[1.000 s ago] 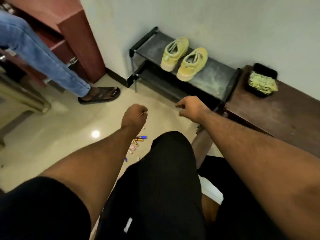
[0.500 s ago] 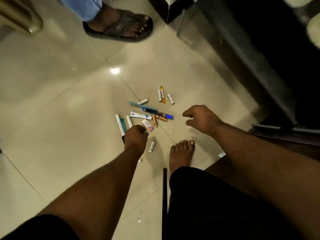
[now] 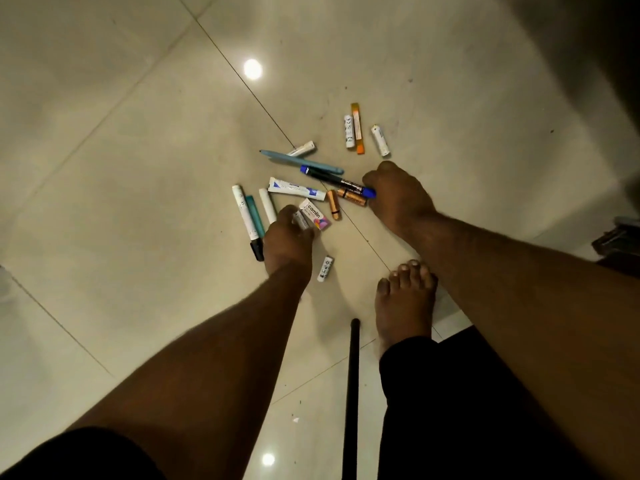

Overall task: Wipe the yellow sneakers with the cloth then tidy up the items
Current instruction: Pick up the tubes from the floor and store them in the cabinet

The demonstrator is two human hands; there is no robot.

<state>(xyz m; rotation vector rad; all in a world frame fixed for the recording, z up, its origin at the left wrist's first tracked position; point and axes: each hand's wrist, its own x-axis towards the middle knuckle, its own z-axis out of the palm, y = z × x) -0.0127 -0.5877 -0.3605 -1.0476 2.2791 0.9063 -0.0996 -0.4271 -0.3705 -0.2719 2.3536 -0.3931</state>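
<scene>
Gripping small tube (image 3: 300,220), left hand (image 3: 286,237); right hand (image 3: 398,192) pinching blue marker (image 3: 337,181).

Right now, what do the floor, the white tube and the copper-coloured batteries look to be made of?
The floor: glossy glazed tile, judging by grout lines and the mirrored lamp spot. The white tube: probably soft plastic or laminate, with a flat crimped end and printed label. The copper-coloured batteries: metal cans with a satin sheen, likely foil-wrapped.

Scattered pens, markers and batteries on tiled floor (image 3: 138,168), left hand (image 3: 287,240) pinching a small battery (image 3: 300,220), right hand (image 3: 398,195) touching blue-capped marker (image 3: 337,181), bare foot (image 3: 403,303) nearby
</scene>
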